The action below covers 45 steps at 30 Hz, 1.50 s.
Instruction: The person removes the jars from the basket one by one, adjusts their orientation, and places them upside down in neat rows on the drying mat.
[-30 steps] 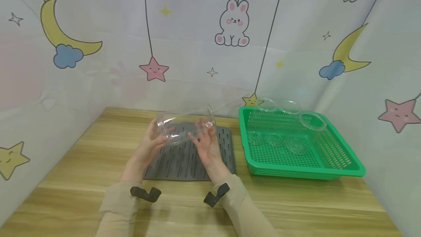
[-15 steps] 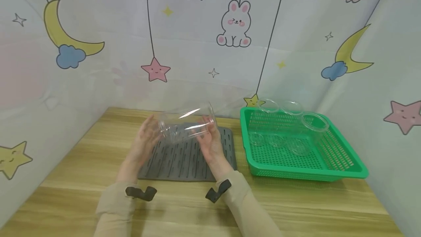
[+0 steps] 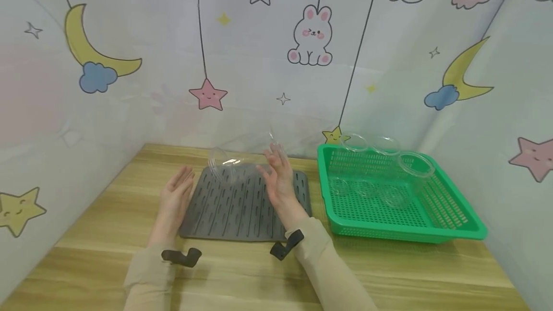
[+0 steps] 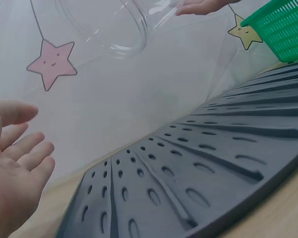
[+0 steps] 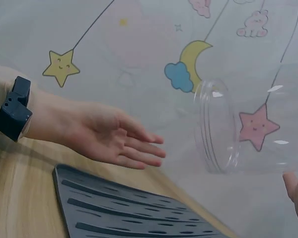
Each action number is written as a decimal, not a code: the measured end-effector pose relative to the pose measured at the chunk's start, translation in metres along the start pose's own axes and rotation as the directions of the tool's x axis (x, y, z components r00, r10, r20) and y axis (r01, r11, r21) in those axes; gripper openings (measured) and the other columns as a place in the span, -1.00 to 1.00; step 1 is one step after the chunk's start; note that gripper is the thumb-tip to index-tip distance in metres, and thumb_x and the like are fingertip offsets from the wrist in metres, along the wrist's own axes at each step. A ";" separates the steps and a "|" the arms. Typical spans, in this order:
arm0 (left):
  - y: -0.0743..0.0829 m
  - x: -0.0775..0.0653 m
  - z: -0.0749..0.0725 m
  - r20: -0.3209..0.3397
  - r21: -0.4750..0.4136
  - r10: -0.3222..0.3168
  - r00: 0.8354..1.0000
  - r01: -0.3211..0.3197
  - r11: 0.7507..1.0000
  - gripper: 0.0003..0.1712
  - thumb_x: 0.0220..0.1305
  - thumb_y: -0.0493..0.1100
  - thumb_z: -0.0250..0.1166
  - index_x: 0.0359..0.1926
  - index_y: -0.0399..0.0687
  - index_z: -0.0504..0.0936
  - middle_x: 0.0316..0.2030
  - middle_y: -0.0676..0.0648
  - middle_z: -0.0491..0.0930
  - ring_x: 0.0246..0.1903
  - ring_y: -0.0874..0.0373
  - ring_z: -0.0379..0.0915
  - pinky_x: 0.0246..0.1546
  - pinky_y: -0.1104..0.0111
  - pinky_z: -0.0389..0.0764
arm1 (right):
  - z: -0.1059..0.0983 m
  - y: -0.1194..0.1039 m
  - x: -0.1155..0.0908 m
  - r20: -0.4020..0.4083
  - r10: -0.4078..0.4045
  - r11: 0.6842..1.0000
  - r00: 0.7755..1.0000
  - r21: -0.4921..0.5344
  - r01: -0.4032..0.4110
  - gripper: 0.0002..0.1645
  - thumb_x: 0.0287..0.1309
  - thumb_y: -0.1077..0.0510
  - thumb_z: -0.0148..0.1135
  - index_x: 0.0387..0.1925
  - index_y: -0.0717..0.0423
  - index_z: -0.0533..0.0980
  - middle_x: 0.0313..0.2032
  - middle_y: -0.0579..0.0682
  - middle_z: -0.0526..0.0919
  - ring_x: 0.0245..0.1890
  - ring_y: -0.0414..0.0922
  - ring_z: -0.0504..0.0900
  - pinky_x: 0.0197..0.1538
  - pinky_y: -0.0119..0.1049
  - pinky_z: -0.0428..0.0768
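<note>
A clear, see-through cup (image 3: 222, 164) is held sideways in the air above a dark grey drying mat (image 3: 237, 210). Its ringed end faces left, and its wide end is at my right hand (image 3: 280, 184), which holds it between thumb and fingers. Part of that grip is hard to make out through the clear wall. Apart from the cup, at the mat's left edge, my left hand (image 3: 173, 200) has its fingers extended and holds nothing. In the right wrist view the cup's ringed end (image 5: 218, 131) faces the left hand (image 5: 109, 136) across a gap.
A green plastic basket (image 3: 406, 232) stands to the right of the mat, with three clear cups (image 3: 416, 164) upright in it. Everything rests on a wood-grain table (image 3: 233, 272). A patterned white curtain (image 3: 250, 52) hangs behind and at both sides.
My left hand has let go of the cup's ringed end and moved left and down, away from it. The cup stays raised in my right hand.
</note>
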<state>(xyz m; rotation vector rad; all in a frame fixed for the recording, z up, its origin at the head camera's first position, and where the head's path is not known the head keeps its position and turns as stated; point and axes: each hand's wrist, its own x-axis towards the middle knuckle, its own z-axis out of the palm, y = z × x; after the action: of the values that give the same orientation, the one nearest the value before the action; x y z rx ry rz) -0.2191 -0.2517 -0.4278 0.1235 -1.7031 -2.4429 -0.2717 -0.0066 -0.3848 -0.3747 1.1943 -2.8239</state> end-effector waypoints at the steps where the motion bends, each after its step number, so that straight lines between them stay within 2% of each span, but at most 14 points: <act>1: -0.002 0.000 -0.002 -0.006 0.007 -0.014 1.000 0.014 1.000 -0.26 0.51 -0.29 -0.08 0.54 -0.19 -0.23 0.56 -0.15 -0.19 0.54 0.07 -0.19 0.53 0.42 0.00 | 0.001 0.000 0.001 -0.006 -0.007 1.000 1.000 -0.017 0.007 0.63 -0.51 -0.28 0.65 0.52 0.16 -0.08 0.50 0.18 0.04 0.50 0.15 0.06 0.50 0.26 0.10; 7: -0.011 0.001 -0.015 -0.013 0.052 -0.081 0.997 0.081 0.995 -0.29 0.49 -0.37 -0.15 0.53 -0.19 -0.24 0.56 -0.16 -0.24 0.54 0.04 -0.24 0.55 0.37 -0.04 | 0.009 0.001 0.007 -0.027 -0.035 0.993 0.999 -0.110 0.032 0.67 -0.65 -0.30 0.68 0.50 0.19 -0.01 0.43 0.34 0.11 0.45 0.18 0.15 0.47 0.19 0.21; 10: -0.015 0.001 -0.020 -0.002 0.079 -0.101 0.995 0.100 0.992 -0.28 0.46 -0.42 -0.19 0.53 -0.19 -0.26 0.55 -0.16 -0.26 0.54 0.01 -0.28 0.55 0.31 -0.08 | 0.013 0.003 0.009 -0.040 -0.036 0.991 0.999 -0.130 0.031 0.39 -0.32 -0.06 0.66 0.48 0.16 0.04 0.42 0.28 0.16 0.43 0.18 0.18 0.47 0.13 0.25; 12: -0.016 0.001 -0.022 0.005 0.103 -0.116 0.993 0.115 0.988 -0.26 0.44 -0.45 -0.20 0.53 -0.19 -0.27 0.55 -0.17 -0.26 0.54 0.00 -0.28 0.55 0.29 -0.07 | 0.015 0.004 0.012 -0.054 -0.029 0.985 0.998 -0.173 0.019 0.15 -0.11 0.13 0.54 0.46 0.10 0.10 0.41 0.19 0.22 0.38 0.17 0.26 0.47 0.06 0.29; 14: -0.017 0.001 -0.023 0.017 0.124 -0.129 0.991 0.126 0.984 -0.24 0.42 -0.47 -0.20 0.52 -0.21 -0.29 0.55 -0.18 -0.26 0.54 -0.02 -0.28 0.55 0.27 -0.07 | 0.018 0.005 0.015 -0.059 -0.016 0.974 0.998 -0.226 0.002 0.00 -0.03 0.28 0.39 0.45 0.05 0.15 0.41 0.11 0.24 0.35 0.18 0.30 0.47 0.02 0.30; 15: -0.018 0.001 -0.023 0.023 0.134 -0.133 0.991 0.128 0.983 -0.24 0.40 -0.48 -0.20 0.52 -0.22 -0.29 0.55 -0.20 -0.27 0.54 -0.03 -0.29 0.55 0.26 -0.07 | 0.020 0.006 0.016 -0.063 -0.007 0.964 0.998 -0.264 -0.010 -0.02 0.00 0.30 0.37 0.45 0.02 0.15 0.42 0.07 0.23 0.37 0.16 0.29 0.48 0.01 0.28; 17: -0.019 0.001 -0.023 0.034 0.150 -0.142 0.989 0.135 0.979 -0.22 0.38 -0.50 -0.20 0.52 -0.25 -0.31 0.54 -0.22 -0.27 0.54 -0.05 -0.30 0.55 0.24 -0.08 | 0.022 0.008 0.018 -0.061 0.007 0.940 0.998 -0.340 -0.028 0.01 0.00 0.28 0.38 0.46 -0.01 0.14 0.44 0.02 0.20 0.41 0.12 0.24 0.51 0.01 0.21; 21: -0.021 0.001 -0.024 0.044 0.162 -0.142 0.989 0.134 0.978 -0.18 0.30 -0.56 -0.20 0.51 -0.30 -0.31 0.54 -0.27 -0.28 0.54 -0.09 -0.32 0.55 0.22 -0.10 | 0.026 0.015 0.019 -0.032 0.030 0.890 0.999 -0.454 -0.041 0.12 -0.02 0.23 0.43 0.51 -0.01 0.03 0.51 0.03 0.06 0.53 0.08 -0.04 0.55 0.10 0.04; 22: -0.022 0.001 -0.024 0.044 0.164 -0.142 0.989 0.133 0.977 -0.16 0.28 -0.57 -0.21 0.51 -0.30 -0.31 0.54 -0.27 -0.28 0.54 -0.08 -0.31 0.55 0.23 -0.09 | 0.027 0.016 0.020 -0.022 0.031 0.876 0.999 -0.480 -0.038 0.13 -0.02 0.23 0.44 0.51 0.00 0.02 0.51 0.04 0.06 0.53 0.09 -0.06 0.55 0.10 0.03; 26: -0.023 0.002 -0.024 0.037 0.166 -0.143 0.989 0.135 0.977 -0.11 0.18 -0.63 -0.23 0.51 -0.29 -0.29 0.54 -0.28 -0.25 0.53 -0.09 -0.28 0.55 0.24 -0.07 | 0.031 0.024 0.021 -0.009 0.036 0.824 0.999 -0.566 -0.035 0.18 -0.05 0.23 0.49 0.52 0.00 0.01 0.51 0.01 0.09 0.53 0.06 -0.02 0.55 0.07 0.07; 33: -0.024 0.002 -0.022 0.015 0.160 -0.162 0.987 0.157 0.975 -0.05 0.10 -0.68 -0.23 0.52 -0.29 -0.28 0.54 -0.28 -0.24 0.54 -0.08 -0.26 0.55 0.27 -0.06 | 0.033 0.036 0.023 0.016 0.018 0.712 1.000 -0.702 -0.001 0.25 -0.14 0.18 0.56 0.52 -0.03 0.02 0.50 -0.04 0.15 0.49 0.00 0.12 0.54 0.05 0.11; 36: -0.024 0.002 -0.022 0.010 0.159 -0.169 0.986 0.165 0.973 -0.04 0.10 -0.69 -0.24 0.52 -0.28 -0.29 0.54 -0.27 -0.25 0.54 -0.08 -0.27 0.55 0.26 -0.08 | 0.035 0.040 0.024 0.038 0.015 0.688 0.999 -0.725 0.017 0.25 -0.15 0.17 0.57 0.52 -0.02 0.03 0.47 -0.02 0.20 0.46 0.00 0.20 0.52 0.05 0.17; 39: -0.025 0.002 -0.023 0.013 0.163 -0.170 0.985 0.166 0.973 -0.05 0.10 -0.69 -0.25 0.52 -0.28 -0.30 0.54 -0.27 -0.26 0.54 -0.08 -0.28 0.55 0.25 -0.09 | 0.036 0.044 0.024 0.043 0.019 0.677 0.999 -0.735 0.019 0.25 -0.17 0.17 0.57 0.51 -0.01 0.05 0.46 -0.01 0.23 0.43 0.00 0.24 0.50 0.04 0.20; 45: -0.024 0.002 -0.022 0.007 0.174 -0.169 0.986 0.165 0.971 -0.04 0.08 -0.68 -0.23 0.51 -0.30 -0.28 0.54 -0.28 -0.24 0.53 -0.09 -0.26 0.55 0.25 -0.08 | 0.038 0.048 0.025 0.052 0.036 0.638 0.998 -0.770 0.017 0.27 -0.17 0.15 0.59 0.51 0.05 0.04 0.48 0.00 0.19 0.46 0.02 0.20 0.50 0.04 0.21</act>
<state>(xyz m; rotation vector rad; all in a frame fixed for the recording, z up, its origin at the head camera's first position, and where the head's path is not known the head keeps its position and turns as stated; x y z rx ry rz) -0.2194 -0.2639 -0.4580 0.2736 -1.9893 -2.4128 -0.2893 -0.0703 -0.3887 -0.4663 2.3346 -2.0826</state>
